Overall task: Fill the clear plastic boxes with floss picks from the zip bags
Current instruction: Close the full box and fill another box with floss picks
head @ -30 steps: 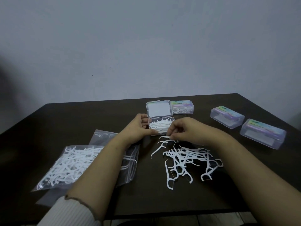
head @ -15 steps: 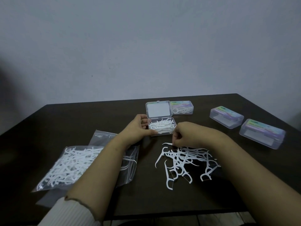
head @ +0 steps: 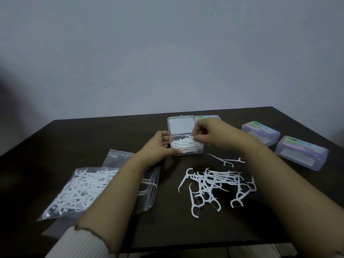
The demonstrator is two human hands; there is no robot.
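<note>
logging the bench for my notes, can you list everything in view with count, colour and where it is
open box: one, clear, table centre, part filled with white picks, lid flat behind it
closed boxes: three, clear with pastel labels; two at right, one behind the right hand
loose floss picks: a pile, white, in front of the open box
full zip bag: one, clear, packed with white picks, left
second zip bag: one, clear, nearly empty, under the left forearm
table: one, dark brown
left hand: holds the open box's left side
right hand: pinches a white pick above the box
</note>
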